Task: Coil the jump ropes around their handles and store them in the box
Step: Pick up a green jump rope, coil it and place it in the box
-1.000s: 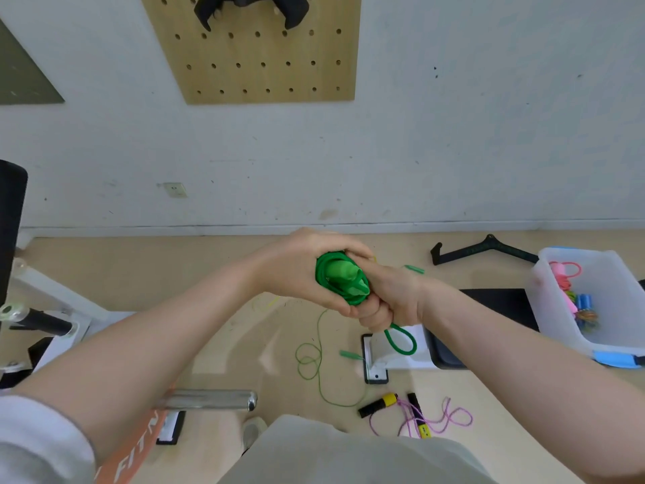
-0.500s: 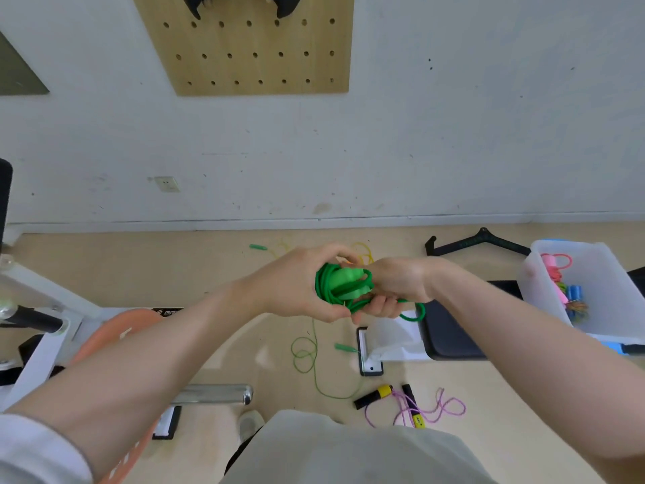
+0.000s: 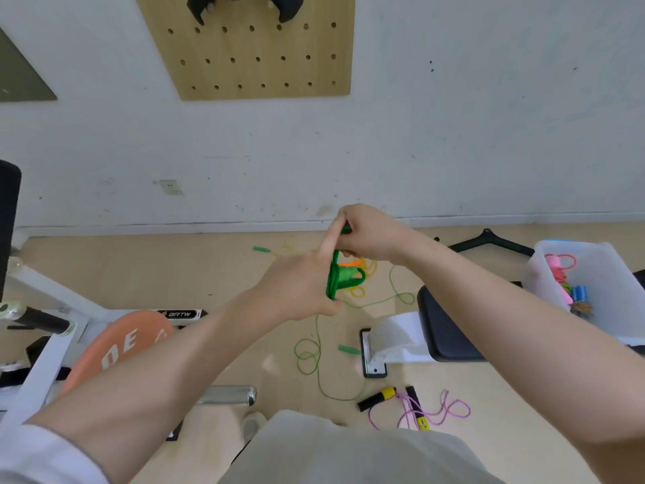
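Two hands meeting over the floor, at chest height. Nearest, left hand (image 3: 296,284) curled round the green coil (image 3: 343,279), long axis roughly upright. Just above and beyond, right hand (image 3: 366,234) pinching the free rope end at the coil's top, so probably the last turn or tuck going on from above. Farther right, well apart, box (image 3: 600,298) with ropes inside; right arm nearer for the drop.

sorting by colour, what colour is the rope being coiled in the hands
Green, in the head view: jump rope.
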A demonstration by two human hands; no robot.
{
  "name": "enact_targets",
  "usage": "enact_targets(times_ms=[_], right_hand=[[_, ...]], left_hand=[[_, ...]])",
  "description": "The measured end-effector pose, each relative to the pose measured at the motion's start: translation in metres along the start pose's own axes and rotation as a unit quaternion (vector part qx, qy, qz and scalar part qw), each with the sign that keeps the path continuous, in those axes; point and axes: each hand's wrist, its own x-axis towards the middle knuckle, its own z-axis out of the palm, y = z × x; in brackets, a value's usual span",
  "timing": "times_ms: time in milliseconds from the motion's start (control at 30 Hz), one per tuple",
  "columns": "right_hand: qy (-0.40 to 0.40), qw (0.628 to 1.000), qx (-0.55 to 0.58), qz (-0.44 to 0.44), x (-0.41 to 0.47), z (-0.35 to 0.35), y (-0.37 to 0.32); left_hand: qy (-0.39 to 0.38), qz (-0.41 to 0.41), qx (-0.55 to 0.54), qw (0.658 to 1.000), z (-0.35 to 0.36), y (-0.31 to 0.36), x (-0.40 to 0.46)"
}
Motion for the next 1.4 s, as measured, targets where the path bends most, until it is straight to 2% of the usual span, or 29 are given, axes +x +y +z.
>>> enact_targets(times_ms=[100,200,233,300,367,400,467,500,567,667,800,833,1000,1167,1267,1400], right_hand=[[0.089,0.995,-0.04,-0.036,-0.003,0.01,-0.012],[0.122,0.984,-0.12,-0.041,-0.006,0.017,-0.024],[0.164,0.97,-0.17,-0.057,-0.006,0.021,-0.025],[0.286,0.911,-0.261,-0.143,-0.005,0.032,-0.021],[0.328,0.871,-0.276,-0.239,-0.007,0.037,-0.01],[0.311,0.874,-0.262,-0.267,-0.007,0.039,-0.001],[0.272,0.914,-0.154,-0.258,-0.012,0.037,0.008],[0.278,0.931,-0.068,-0.226,-0.014,0.035,0.011],[0.282,0.941,0.135,-0.131,-0.019,0.033,0.011],[0.224,0.897,0.379,-0.033,-0.026,0.036,0.002],[0.208,0.816,0.538,0.042,-0.029,0.04,-0.001],[0.202,0.812,0.545,0.056,-0.028,0.04,0.001],[0.2,0.855,0.475,0.052,-0.025,0.037,0.001],[0.197,0.882,0.426,0.048,-0.022,0.037,-0.005],[0.176,0.873,0.445,0.093,-0.016,0.04,-0.013],[0.153,0.874,0.446,0.117,-0.013,0.046,-0.021]], left_hand=[[0.067,-0.058,-0.067,0.994,-0.002,-0.001,0.003],[0.086,-0.118,-0.168,0.975,-0.012,-0.002,0.013],[0.087,-0.116,-0.176,0.974,-0.014,-0.003,0.015],[0.1,-0.097,-0.198,0.97,-0.014,-0.002,0.016],[0.121,-0.088,-0.265,0.953,-0.011,-0.004,0.015],[0.133,-0.087,-0.312,0.937,-0.01,-0.006,0.014],[0.147,-0.088,-0.364,0.916,-0.009,-0.008,0.012],[0.152,-0.085,-0.378,0.909,-0.009,-0.009,0.011],[0.165,-0.073,-0.407,0.896,-0.007,-0.007,0.011],[0.192,-0.068,-0.431,0.879,-0.004,-0.002,0.011],[0.222,-0.054,-0.381,0.896,-0.001,0.0,0.01],[0.22,-0.05,-0.361,0.905,-0.001,-0.001,0.009],[0.188,-0.034,-0.303,0.934,-0.001,-0.006,0.009],[0.161,0.0,-0.334,0.929,-0.006,-0.018,0.005],[0.147,0.019,-0.384,0.912,0.002,-0.028,0.002],[0.119,0.037,-0.384,0.915,0.003,-0.044,0.0]])
